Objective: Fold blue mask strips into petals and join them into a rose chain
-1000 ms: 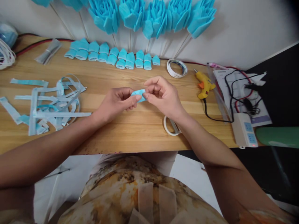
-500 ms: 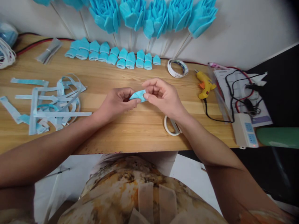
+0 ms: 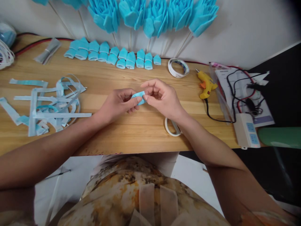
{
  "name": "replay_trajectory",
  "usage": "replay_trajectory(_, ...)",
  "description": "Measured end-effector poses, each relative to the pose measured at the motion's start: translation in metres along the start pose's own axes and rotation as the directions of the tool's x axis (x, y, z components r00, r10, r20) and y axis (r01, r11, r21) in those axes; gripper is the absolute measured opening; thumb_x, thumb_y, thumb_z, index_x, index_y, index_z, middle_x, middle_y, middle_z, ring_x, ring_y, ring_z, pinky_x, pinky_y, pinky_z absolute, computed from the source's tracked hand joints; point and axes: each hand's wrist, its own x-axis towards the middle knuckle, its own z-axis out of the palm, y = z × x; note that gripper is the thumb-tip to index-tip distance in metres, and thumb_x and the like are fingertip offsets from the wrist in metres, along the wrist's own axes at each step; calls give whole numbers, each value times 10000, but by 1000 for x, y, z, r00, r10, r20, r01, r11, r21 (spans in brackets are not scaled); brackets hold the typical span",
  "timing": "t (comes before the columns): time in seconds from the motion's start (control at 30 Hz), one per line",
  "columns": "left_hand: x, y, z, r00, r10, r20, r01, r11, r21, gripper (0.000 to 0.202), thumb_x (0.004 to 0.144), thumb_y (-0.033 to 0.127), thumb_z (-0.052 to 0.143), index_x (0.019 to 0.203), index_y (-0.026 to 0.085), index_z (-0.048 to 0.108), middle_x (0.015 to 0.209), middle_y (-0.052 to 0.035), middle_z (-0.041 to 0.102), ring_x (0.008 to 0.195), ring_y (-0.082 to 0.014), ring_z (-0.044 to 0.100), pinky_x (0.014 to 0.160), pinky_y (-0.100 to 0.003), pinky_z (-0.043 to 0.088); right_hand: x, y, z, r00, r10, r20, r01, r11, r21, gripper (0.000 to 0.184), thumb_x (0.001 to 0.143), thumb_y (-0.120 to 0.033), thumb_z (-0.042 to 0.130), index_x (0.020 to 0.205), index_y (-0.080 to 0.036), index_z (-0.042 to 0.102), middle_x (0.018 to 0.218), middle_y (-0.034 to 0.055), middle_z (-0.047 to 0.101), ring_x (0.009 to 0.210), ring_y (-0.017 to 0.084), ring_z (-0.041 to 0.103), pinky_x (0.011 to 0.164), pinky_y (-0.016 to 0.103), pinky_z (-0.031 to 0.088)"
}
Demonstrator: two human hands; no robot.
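Observation:
A small folded piece of light blue fabric (image 3: 138, 95) is held above the middle of the table, between both hands. My left hand (image 3: 119, 102) pinches its left side, the thumb lying across the front. On its right end, my right hand (image 3: 162, 98) grips with thumb and fingertips. Partly behind my right wrist, the white loop handle (image 3: 169, 127) of something lies on the wood; the rest of it is hidden. Beyond my hands, several folded blue petals (image 3: 130, 60) stand in two rows along the wall.
Blue and white fabric strips (image 3: 56, 103) are heaped on the left. A tape roll (image 3: 178, 68) and a yellow glue gun (image 3: 206, 84) lie at the back right, near a power strip (image 3: 246, 130). Blue fabric flowers (image 3: 156, 17) on sticks lean against the wall.
My left thumb has slid further over the blue fabric, so less of it shows. It now looks more compactly folded. Both hands stay in nearly the same place.

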Motion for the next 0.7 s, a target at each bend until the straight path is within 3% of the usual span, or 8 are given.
replay_trajectory(0.3,0,-1,1,999,-10,-52,14,998,66,311,909,443,697,758,174,657,664,-5,698,544,-92,599,533,-191,480,1,-2,-1,1000,-4,7,3,999,52,253,920,-327,661,1145,-216,623,889,-10,674,782,117,616,721,270,508)
replay_trajectory(0.53,2,-5,-1,993,2,-115,-1,1000,7,281,920,397,694,757,171,657,654,-7,698,520,-84,594,514,-183,473,3,-11,-6,999,33,-19,-33,999,20,156,916,-351,644,879,-202,614,818,-7,650,739,113,582,683,268,463)
replay_trajectory(0.7,2,-3,0,993,-13,-118,13,1000,1,246,921,335,692,742,171,656,648,-2,694,521,-85,596,519,-185,473,3,-9,-3,999,54,-4,-54,998,-43,151,848,-323,682,820,-202,598,777,-18,633,701,111,536,659,269,435)
